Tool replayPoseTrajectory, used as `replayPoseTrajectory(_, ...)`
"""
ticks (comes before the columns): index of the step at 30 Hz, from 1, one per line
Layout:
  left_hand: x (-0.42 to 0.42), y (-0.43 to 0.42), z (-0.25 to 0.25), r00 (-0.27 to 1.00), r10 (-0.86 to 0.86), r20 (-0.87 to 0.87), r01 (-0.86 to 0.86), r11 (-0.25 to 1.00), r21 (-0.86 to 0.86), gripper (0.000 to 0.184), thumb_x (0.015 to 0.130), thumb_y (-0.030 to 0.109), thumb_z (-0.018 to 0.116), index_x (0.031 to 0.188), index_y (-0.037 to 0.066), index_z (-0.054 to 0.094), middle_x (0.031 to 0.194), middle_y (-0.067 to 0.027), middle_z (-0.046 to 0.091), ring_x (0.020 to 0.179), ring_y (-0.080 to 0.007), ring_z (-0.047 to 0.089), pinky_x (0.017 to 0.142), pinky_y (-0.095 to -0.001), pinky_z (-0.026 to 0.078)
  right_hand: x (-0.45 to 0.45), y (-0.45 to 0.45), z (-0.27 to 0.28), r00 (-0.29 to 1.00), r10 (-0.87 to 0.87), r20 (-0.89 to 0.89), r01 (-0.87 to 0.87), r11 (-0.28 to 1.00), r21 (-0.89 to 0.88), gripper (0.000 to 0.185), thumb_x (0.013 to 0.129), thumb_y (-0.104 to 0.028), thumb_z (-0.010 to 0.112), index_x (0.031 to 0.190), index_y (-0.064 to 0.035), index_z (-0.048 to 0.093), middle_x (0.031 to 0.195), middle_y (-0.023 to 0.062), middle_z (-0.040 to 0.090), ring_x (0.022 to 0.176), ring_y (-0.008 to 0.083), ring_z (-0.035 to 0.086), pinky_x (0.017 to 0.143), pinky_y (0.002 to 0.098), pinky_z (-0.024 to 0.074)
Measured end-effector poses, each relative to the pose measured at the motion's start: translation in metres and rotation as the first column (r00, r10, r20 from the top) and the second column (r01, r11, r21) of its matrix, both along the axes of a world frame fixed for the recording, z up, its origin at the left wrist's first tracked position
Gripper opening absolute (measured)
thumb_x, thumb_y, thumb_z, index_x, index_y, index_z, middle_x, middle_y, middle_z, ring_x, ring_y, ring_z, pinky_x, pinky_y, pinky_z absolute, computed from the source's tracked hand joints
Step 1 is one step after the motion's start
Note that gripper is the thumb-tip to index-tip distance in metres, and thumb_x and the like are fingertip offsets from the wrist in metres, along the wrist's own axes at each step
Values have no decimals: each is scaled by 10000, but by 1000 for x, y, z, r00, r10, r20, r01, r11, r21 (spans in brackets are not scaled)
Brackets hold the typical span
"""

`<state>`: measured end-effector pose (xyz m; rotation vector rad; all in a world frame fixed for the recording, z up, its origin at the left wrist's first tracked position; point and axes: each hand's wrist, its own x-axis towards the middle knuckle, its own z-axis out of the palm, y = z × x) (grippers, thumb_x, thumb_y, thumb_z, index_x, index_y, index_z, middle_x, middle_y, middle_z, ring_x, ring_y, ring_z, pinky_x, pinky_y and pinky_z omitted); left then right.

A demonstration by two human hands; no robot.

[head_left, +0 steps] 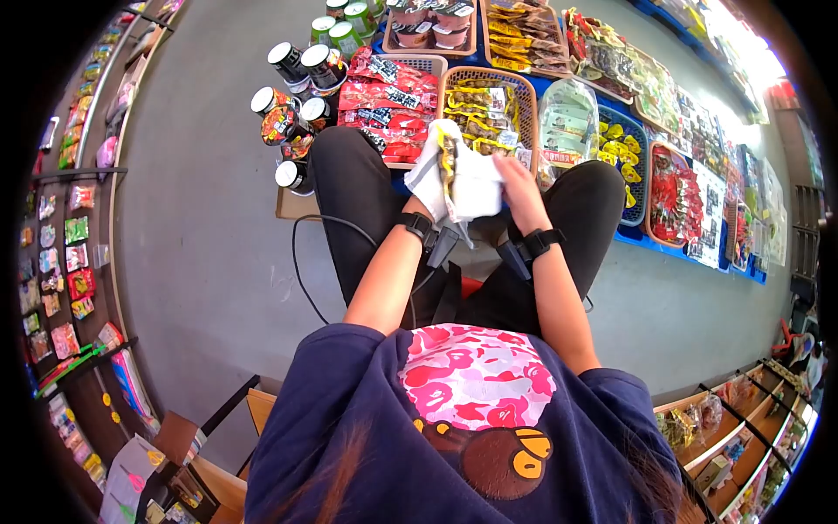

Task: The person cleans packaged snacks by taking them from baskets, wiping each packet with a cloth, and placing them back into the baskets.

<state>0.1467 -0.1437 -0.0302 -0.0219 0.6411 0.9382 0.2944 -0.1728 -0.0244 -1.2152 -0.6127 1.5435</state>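
Note:
In front of my knees, my left hand (pixel 417 208) is mostly hidden behind a white cloth (pixel 477 185) and holds a yellow-and-black snack packet (pixel 449 166), seen nearly edge-on. My right hand (pixel 522 190) is closed on the right side of the cloth, its fingers bent against it. The cloth lies around both sides of the packet. Just beyond the hands, a tan basket (pixel 534 105) contains similar yellow-and-black packets (pixel 482 109). Red snack packets (pixel 388 98) lie in the basket to its left.
Black-lidded cups (pixel 323 65) and green cans (pixel 346 37) stand at the left end of the blue-covered table (pixel 642 234). More baskets, including a blue one (pixel 642 131), run to the right. A cable (pixel 297 262) loops beside my left leg. Stocked shelves (pixel 78 218) line the left.

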Motion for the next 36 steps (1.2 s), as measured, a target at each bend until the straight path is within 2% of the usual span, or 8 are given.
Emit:
replayPoseTrajectory(2, -2, -2, 17, 989, -49, -142, 79, 973, 215, 387, 884, 490, 413, 965, 139, 553, 874, -35, 602, 749, -149, 594, 642, -312, 508, 8, -1, 13, 985, -5, -175, 12, 999, 37, 166, 891, -241, 543, 886, -81, 587, 816, -32, 593, 748, 42, 543, 670, 209, 435)
replayPoseTrajectory(8, 3, -2, -12, 961, -132, -241, 184, 961, 206, 451, 906, 504, 363, 1061, 122, 545, 866, -33, 595, 743, -170, 599, 618, -285, 508, -6, -13, 11, 937, 349, -7, -342, 923, 177, 138, 876, -191, 567, 941, -74, 533, 857, -36, 568, 779, 32, 506, 737, 201, 394)
replayPoseTrajectory(14, 0, -3, -35, 969, -240, 64, 234, 969, 80, 474, 873, 534, 421, 981, 90, 548, 807, -47, 576, 612, -147, 558, 508, -251, 463, -20, -18, 16, 872, 485, 66, -490, 863, 127, 149, 843, -153, 617, 899, -81, 499, 839, -40, 562, 785, 22, 520, 674, 188, 414)
replayPoseTrajectory(18, 1, -6, -26, 979, -202, 0, 201, 977, 76, 460, 872, 522, 438, 966, 86, 554, 788, -44, 579, 601, -142, 556, 505, -242, 456, -24, -13, -2, 928, 356, 112, -369, 921, 124, 156, 823, -152, 626, 849, -69, 497, 780, -31, 553, 737, 38, 513, 633, 205, 404)
replayPoseTrajectory(20, 4, -9, -10, 988, -130, -78, 136, 988, 77, 453, 872, 515, 446, 959, 84, 556, 779, -43, 581, 595, -140, 554, 503, -238, 452, -24, -11, -6, 776, 284, 563, -448, 876, 176, 167, 818, -162, 624, 794, -61, 494, 756, -32, 540, 692, 36, 464, 607, 199, 382)
replayPoseTrajectory(25, -2, -9, -29, 949, -208, -239, 253, 951, 177, 362, 871, 436, 515, 898, 82, 588, 663, -15, 582, 547, -110, 550, 487, -215, 428, -27, -19, -12, 579, 123, 806, -468, 859, 205, 234, 667, -155, 643, 790, -21, 496, 726, 175, 559, 728, 365, 550, 632, 403, 434)
replayPoseTrajectory(29, 1, -8, -35, 970, -101, -222, 139, 977, 164, 362, 889, 424, 486, 918, 76, 583, 673, -19, 590, 543, -113, 556, 480, -210, 430, -32, -21, 8, 437, 89, 895, -492, 856, 156, 217, 668, -162, 638, 779, -33, 503, 719, 162, 568, 727, 360, 562, 626, 411, 438)
replayPoseTrajectory(36, 0, 1, -38, 992, 39, -123, -9, 971, 238, 467, 924, 405, 410, 1224, 49, 448, 1145, -92, 560, 1014, -210, 558, 870, -350, 438, -21, -13, -1, 464, -6, 886, -275, 950, 151, 227, 695, -190, 621, 810, -42, 494, 692, 184, 554, 687, 359, 561, 572, 389, 423)
